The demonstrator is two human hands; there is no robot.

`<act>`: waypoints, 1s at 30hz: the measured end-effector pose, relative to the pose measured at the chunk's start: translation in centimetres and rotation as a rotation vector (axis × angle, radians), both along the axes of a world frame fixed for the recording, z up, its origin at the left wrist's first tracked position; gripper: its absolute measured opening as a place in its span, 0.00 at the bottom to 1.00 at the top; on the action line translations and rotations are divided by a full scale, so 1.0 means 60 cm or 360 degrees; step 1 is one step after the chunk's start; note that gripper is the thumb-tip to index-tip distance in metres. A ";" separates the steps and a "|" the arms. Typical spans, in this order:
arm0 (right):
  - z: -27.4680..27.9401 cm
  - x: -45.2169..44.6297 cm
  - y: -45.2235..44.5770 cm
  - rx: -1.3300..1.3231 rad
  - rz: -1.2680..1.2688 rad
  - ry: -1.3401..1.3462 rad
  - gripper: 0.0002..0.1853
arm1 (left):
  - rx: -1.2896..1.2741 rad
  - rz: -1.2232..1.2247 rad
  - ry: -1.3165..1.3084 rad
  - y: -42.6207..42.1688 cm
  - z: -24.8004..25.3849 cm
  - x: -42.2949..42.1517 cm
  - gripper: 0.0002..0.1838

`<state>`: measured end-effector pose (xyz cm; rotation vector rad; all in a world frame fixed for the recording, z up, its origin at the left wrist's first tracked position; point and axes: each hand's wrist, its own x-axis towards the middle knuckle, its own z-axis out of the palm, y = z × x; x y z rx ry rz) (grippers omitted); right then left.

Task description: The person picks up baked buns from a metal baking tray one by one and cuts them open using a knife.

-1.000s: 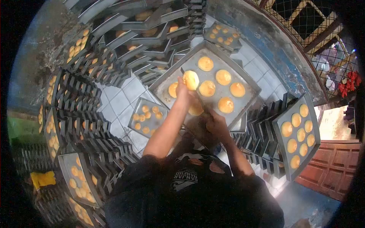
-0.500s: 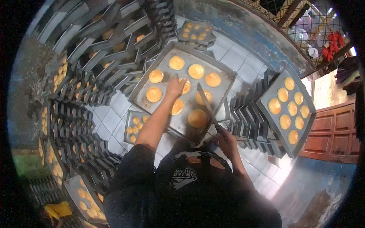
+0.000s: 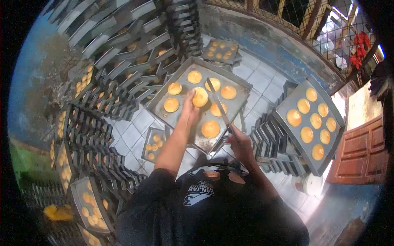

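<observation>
In the head view, my left hand [image 3: 190, 110] grips a round golden bun [image 3: 200, 97] above a metal baking tray [image 3: 185, 130]. My right hand [image 3: 241, 144] is closed around the handle of a long flat-bladed knife [image 3: 217, 99]. Its blade slants up over the tray, just right of the held bun. Several more golden buns lie spaced out on the tray, among them a large one [image 3: 210, 129] near the closest corner. My left hand and forearm hide part of the tray.
At the right, a stack of trays is topped by a tray of buns [image 3: 304, 119]. Tall crisscrossed stacks of trays [image 3: 123, 53] stand at the left and far left. A smaller tray of buns [image 3: 220, 51] sits beyond, near the wall. A wooden door [image 3: 359, 153] is at the right.
My left hand has closed on a bun and lifted it off the tray. The knife has stayed in my right hand, its blade still over the tray. The whole view has shifted slightly.
</observation>
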<state>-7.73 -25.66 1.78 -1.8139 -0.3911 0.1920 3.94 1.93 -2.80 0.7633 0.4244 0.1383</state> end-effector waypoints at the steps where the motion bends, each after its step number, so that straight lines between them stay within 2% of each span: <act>1: 0.015 0.001 0.004 0.0081 0.0045 0.0105 0.26 | -0.0446 0.0074 -0.0120 0.003 0.005 0.002 0.26; 3: 0.027 -0.001 0.009 0.0072 0.0088 0.0182 0.26 | -0.0472 0.0142 -0.0120 -0.005 0.009 0.004 0.29; 5: 0.016 -0.001 0.015 0.0029 0.0095 -0.0011 0.27 | -0.0621 0.0213 -0.0203 -0.014 0.012 0.005 0.26; 6: 0.021 -0.002 0.015 -0.0101 0.0111 0.0032 0.27 | -0.0698 0.0244 -0.0243 -0.017 0.013 0.005 0.25; 12: 0.040 -0.023 0.011 -0.0128 0.0137 -0.0030 0.26 | -0.0783 0.0212 -0.0237 -0.017 0.013 0.009 0.23; 15: 0.042 -0.032 0.005 -0.0006 0.0117 -0.0076 0.26 | -0.0748 0.0300 -0.0125 -0.046 0.069 -0.003 0.21; 18: 0.016 -0.031 0.005 -0.0003 0.0098 -0.0281 0.25 | -0.0788 0.0237 -0.0166 -0.041 0.056 0.005 0.22; 21: 0.001 -0.011 0.017 0.0042 0.0026 -0.0136 0.25 | -0.0743 0.0083 -0.0148 -0.063 0.058 0.004 0.21; 24: 0.055 0.023 0.045 0.0004 -0.0023 -0.0195 0.25 | -0.0706 -0.0041 -0.0157 -0.102 0.073 -0.010 0.20; 27: 0.045 0.023 0.049 -0.0129 -0.0035 -0.0340 0.25 | -0.0777 0.0067 -0.0221 -0.087 0.076 0.002 0.20; 30: 0.047 -0.014 0.032 -0.0094 0.0032 -0.0392 0.25 | -0.0759 0.0073 -0.0187 -0.047 0.093 -0.001 0.19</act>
